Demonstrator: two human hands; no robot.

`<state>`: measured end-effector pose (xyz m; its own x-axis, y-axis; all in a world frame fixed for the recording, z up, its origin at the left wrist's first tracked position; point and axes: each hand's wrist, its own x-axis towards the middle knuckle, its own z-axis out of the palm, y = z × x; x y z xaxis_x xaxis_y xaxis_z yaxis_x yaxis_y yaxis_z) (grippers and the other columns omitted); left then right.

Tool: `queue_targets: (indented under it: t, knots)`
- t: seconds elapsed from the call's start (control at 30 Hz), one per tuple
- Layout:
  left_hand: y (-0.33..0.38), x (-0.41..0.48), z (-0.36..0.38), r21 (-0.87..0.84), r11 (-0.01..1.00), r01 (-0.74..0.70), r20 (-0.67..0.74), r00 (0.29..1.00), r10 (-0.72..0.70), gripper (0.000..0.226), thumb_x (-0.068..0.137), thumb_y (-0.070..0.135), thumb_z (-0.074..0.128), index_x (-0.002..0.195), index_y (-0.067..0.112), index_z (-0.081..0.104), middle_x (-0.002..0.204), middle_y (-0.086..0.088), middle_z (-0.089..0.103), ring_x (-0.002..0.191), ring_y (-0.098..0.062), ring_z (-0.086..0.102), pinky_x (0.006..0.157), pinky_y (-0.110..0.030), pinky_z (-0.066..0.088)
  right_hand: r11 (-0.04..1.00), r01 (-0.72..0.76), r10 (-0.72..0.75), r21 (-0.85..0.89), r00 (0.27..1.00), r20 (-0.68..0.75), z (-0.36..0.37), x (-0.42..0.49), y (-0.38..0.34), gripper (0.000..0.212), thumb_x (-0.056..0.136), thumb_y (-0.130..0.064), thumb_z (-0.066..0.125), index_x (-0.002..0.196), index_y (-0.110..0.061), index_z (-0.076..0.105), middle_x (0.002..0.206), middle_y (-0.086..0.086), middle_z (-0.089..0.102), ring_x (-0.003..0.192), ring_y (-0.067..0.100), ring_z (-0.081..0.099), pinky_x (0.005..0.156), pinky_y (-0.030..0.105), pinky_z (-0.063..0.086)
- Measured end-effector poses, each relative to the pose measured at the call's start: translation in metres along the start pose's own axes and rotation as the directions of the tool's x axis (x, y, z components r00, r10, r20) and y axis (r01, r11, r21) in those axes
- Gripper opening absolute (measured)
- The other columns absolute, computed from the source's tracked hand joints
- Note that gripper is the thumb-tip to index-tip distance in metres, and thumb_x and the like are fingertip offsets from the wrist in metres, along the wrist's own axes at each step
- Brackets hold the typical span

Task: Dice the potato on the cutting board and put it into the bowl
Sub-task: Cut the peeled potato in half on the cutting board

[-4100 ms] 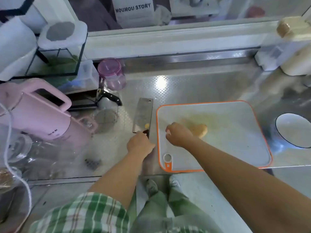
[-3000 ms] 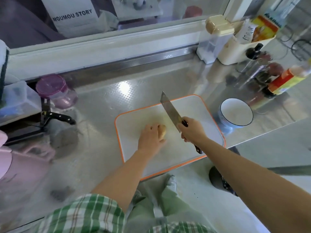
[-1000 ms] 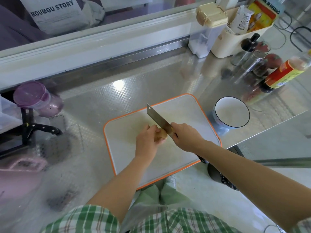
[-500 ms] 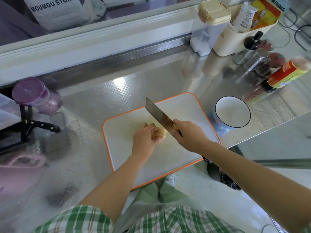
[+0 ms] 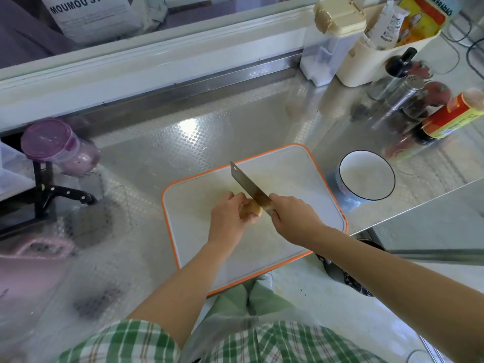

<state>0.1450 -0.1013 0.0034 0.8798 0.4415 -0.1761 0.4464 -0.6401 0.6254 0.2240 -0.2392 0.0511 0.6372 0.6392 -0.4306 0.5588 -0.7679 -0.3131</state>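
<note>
**Cleaver meets potato on the orange-rimmed board**

A patterned steel counter (image 5: pixel 199 132) fills most of the head view, running back to a white sill. On its near part lies the white cutting board (image 5: pixel 296 174), edged in orange, with its front corner hanging past the counter's edge. Along the far right stand a cream caddy (image 5: pixel 372 61) stuffed with packets, a clear container (image 5: pixel 324 53) with a beige lid, a steel shaker (image 5: pixel 403 93) and a dark sauce bottle (image 5: pixel 450 116) with a red and yellow label. At far left sits a purple-lidded jar (image 5: pixel 52 142), with a black-handled knife (image 5: pixel 70 193) just below it.

The bowl (image 5: pixel 366 174), white with a dark rim, stands on the counter just beside the board's right edge.

The cleaver (image 5: pixel 247 183) slants across the board, its tip pointing away and to the left. The right hand (image 5: pixel 293 218) has its fingers wrapped round the handle, which is hidden inside the fist. The left hand (image 5: pixel 227 216) curls its fingers over the potato (image 5: pixel 252 209), thumb along the near side.

The potato rests near the board's middle, only its right end showing. The blade touches that end; whether it has bitten in cannot be told.
</note>
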Motion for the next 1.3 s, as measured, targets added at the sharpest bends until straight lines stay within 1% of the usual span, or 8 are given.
queue_targets:
  t: [0.13,0.3,0.43,0.6,0.7,0.83,1.1,1.3]
  knots:
    - [-0.001,0.000,0.000,-0.041,0.999,0.002,-0.007,1.000,-0.003,0.027,0.070,0.029,0.080,0.090,0.016,0.067,0.082,0.007,0.047,0.077,-0.024,0.057,0.062,-0.025,0.029,1.000,0.002,-0.003,0.004,1.000,0.016,0.002,0.014,-0.001,0.006,0.096,-0.014,0.040,0.092,-0.017,0.039,0.079,0.001,0.047,0.072,0.025,0.050,0.053,0.027,0.028]
    - [-0.001,0.004,0.000,-0.083,0.996,0.013,-0.002,1.000,-0.013,0.027,0.068,0.026,0.082,0.089,0.015,0.067,0.080,0.006,0.048,0.074,-0.021,0.056,0.059,-0.021,0.025,0.999,-0.015,0.014,0.033,1.000,0.025,0.008,0.023,-0.001,0.006,0.097,-0.015,0.040,0.098,-0.013,0.045,0.083,0.002,0.051,0.077,0.029,0.056,0.063,0.036,0.042]
    - [-0.003,0.005,-0.001,-0.114,0.993,0.035,0.015,0.999,-0.034,0.028,0.068,0.028,0.082,0.089,0.016,0.068,0.081,0.003,0.052,0.073,-0.019,0.055,0.060,-0.021,0.028,0.998,-0.021,0.018,0.052,0.998,0.058,0.003,0.017,0.002,0.006,0.098,-0.017,0.039,0.096,-0.014,0.043,0.081,0.003,0.051,0.075,0.027,0.054,0.061,0.035,0.039]
    - [-0.005,0.006,-0.001,-0.132,0.991,0.033,0.022,0.999,-0.030,0.030,0.067,0.033,0.084,0.088,0.019,0.068,0.083,-0.001,0.057,0.071,-0.015,0.052,0.058,-0.012,0.031,1.000,-0.019,0.020,-0.020,0.997,0.070,0.004,-0.001,0.010,0.009,0.097,-0.014,0.039,0.091,-0.017,0.034,0.073,-0.004,0.039,0.064,0.021,0.042,0.049,0.026,0.023]
    - [-0.005,0.006,-0.002,-0.146,0.989,0.031,0.026,0.999,-0.027,0.030,0.067,0.033,0.084,0.090,0.019,0.069,0.082,0.003,0.057,0.071,-0.012,0.052,0.059,-0.008,0.032,0.999,-0.040,0.040,-0.008,0.997,0.070,0.013,0.009,0.004,0.009,0.099,-0.015,0.038,0.092,-0.017,0.034,0.077,-0.003,0.041,0.063,0.020,0.043,0.052,0.028,0.027]
    - [-0.008,0.004,-0.004,-0.156,0.988,0.021,0.026,1.000,-0.017,0.032,0.067,0.031,0.085,0.091,0.019,0.067,0.083,0.008,0.055,0.073,-0.013,0.055,0.062,-0.016,0.034,0.995,-0.082,0.079,0.061,0.995,0.056,0.027,0.018,0.003,0.008,0.101,-0.022,0.038,0.097,-0.015,0.040,0.091,0.005,0.055,0.076,0.029,0.055,0.065,0.039,0.043]
    - [-0.007,0.005,-0.003,-0.072,0.997,-0.008,0.012,1.000,0.009,0.033,0.068,0.030,0.083,0.094,0.016,0.068,0.090,0.000,0.061,0.081,-0.021,0.059,0.065,-0.021,0.033,0.996,0.001,0.004,0.092,0.998,-0.057,-0.005,0.008,0.006,0.011,0.098,-0.021,0.041,0.090,-0.018,0.034,0.081,-0.002,0.044,0.072,0.029,0.045,0.061,0.036,0.034]
    - [-0.004,0.004,-0.005,-0.043,0.999,0.006,0.024,1.000,-0.005,0.032,0.070,0.032,0.081,0.094,0.017,0.067,0.086,0.007,0.053,0.081,-0.020,0.057,0.064,-0.022,0.028,0.999,0.005,-0.006,0.040,1.000,0.019,-0.011,-0.006,-0.004,0.007,0.100,-0.021,0.037,0.094,-0.021,0.035,0.079,-0.002,0.044,0.073,0.022,0.047,0.060,0.030,0.032]
